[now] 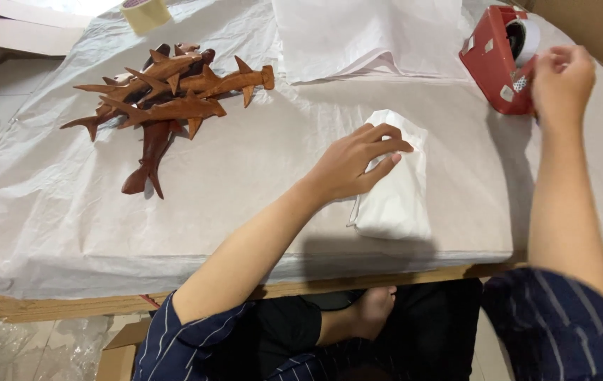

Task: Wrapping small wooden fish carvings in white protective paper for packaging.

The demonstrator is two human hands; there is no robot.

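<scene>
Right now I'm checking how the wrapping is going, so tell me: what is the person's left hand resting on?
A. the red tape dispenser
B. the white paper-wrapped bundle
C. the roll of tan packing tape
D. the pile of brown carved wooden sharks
B: the left hand lies flat on the white paper-wrapped bundle, while the right hand is up at the red tape dispenser.

Polished reddish-brown wooden sharks (167,99), matt white paper-wrapped bundle (396,190), thin creased tissue paper sheet (68,212) over table, glossy red plastic tape dispenser (492,60)
</scene>
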